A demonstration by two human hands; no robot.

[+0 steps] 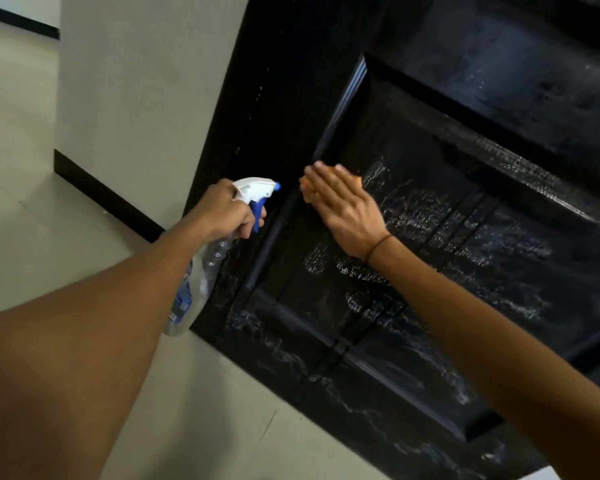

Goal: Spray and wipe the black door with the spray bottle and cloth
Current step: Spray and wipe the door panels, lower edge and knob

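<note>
I'm scanning for writing and can't read any: the clear plastic spray bottle with white-and-blue trigger head (pixel 201 271) carries a blue label, but its print is blurred beyond reading.

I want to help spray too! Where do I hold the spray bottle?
Hold the spray bottle by its thin neck under the white head, like the left hand does. Come from behind, away from the nozzle, so one finger reaches the blue trigger.
</note>
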